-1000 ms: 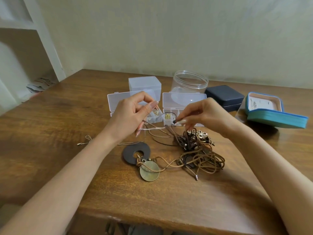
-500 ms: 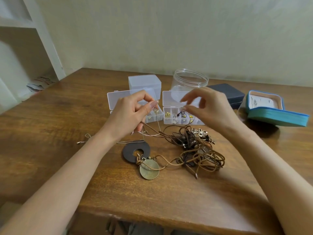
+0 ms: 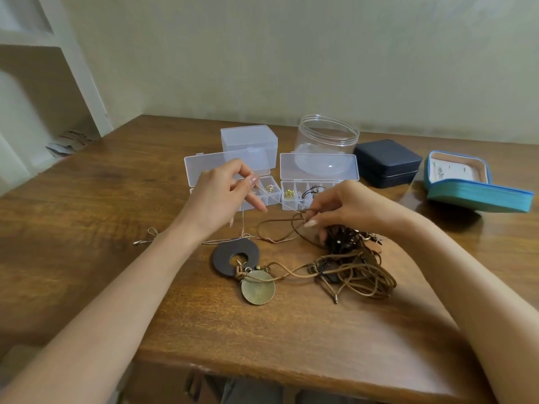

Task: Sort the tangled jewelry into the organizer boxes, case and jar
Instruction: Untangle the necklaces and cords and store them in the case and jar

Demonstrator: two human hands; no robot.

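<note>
Tangled jewelry (image 3: 354, 268) fronts organizer boxes (image 3: 318, 170) holding gold bits (image 3: 288, 194); left hand (image 3: 219, 199) pinches chain (image 3: 243, 225), right hand (image 3: 350, 206) cord (image 3: 300, 214).

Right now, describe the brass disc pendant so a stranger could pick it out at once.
On the wooden table, look at the middle. Left of the brown cord tangle lie two round pendants, close together. It is the nearer one: a solid dull-gold disc, while its neighbour is a dark ring with a hole.
</note>
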